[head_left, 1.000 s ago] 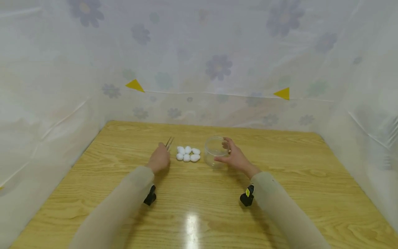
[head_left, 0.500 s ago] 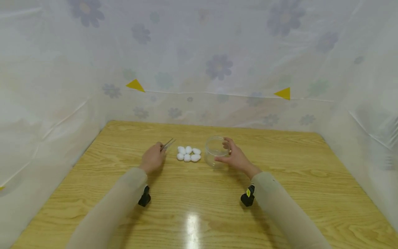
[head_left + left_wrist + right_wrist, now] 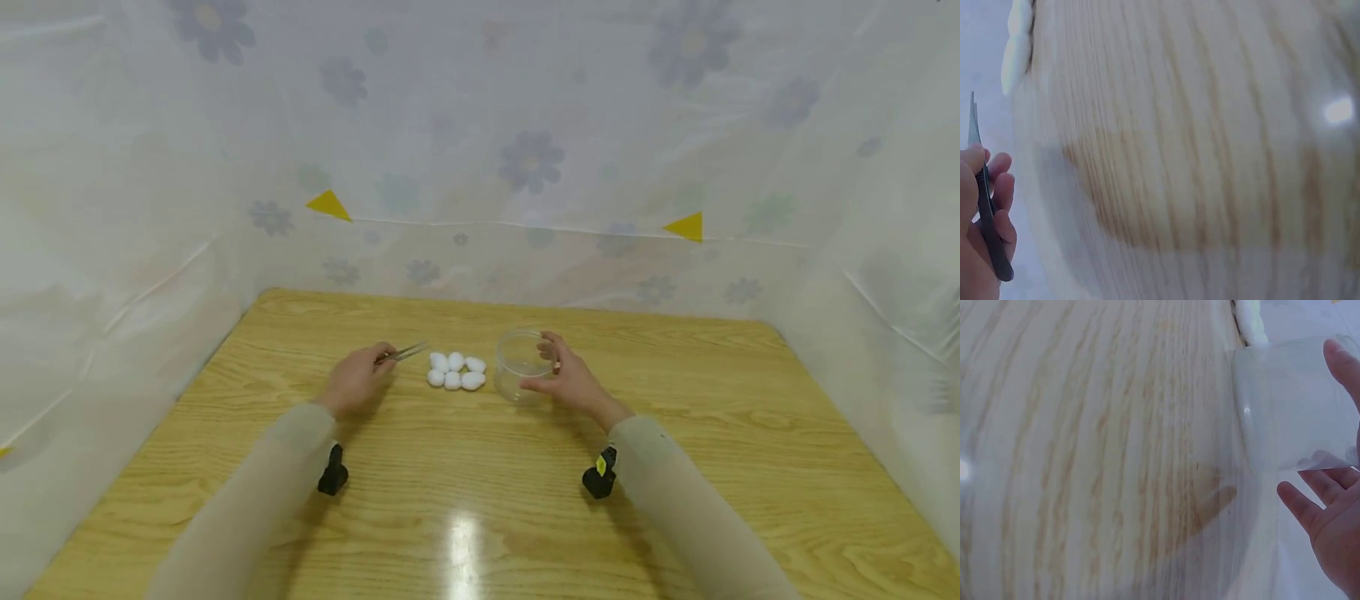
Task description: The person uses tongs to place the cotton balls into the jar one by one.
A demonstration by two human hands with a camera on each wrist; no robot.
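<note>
My left hand [image 3: 354, 380] holds a pair of metal tweezers [image 3: 407, 352] left of the white balls, tips pointing right and apart from them. In the left wrist view, the tweezers' dark handle [image 3: 991, 234] lies between thumb and curled fingers. Several white, cotton-like balls [image 3: 456, 372] sit in two short rows on the table. Just right of them stands a clear round jar [image 3: 516, 385], upright and without a lid. My right hand [image 3: 573, 382] grips its right side, thumb in front and fingers behind. The right wrist view shows the thumb against the jar's wall [image 3: 1291, 406].
The wood-grain table [image 3: 480, 467] reflects a bright light near its front. Flower-patterned plastic sheeting [image 3: 450, 150] closes off the back and both sides. Two yellow triangles [image 3: 330, 206] mark the back sheet. Black cameras [image 3: 598, 475] sit on both wrists.
My left hand has moved left, away from the white balls, and the tweezers have turned from pointing up and away to pointing right. The right hand and jar have stayed put.
</note>
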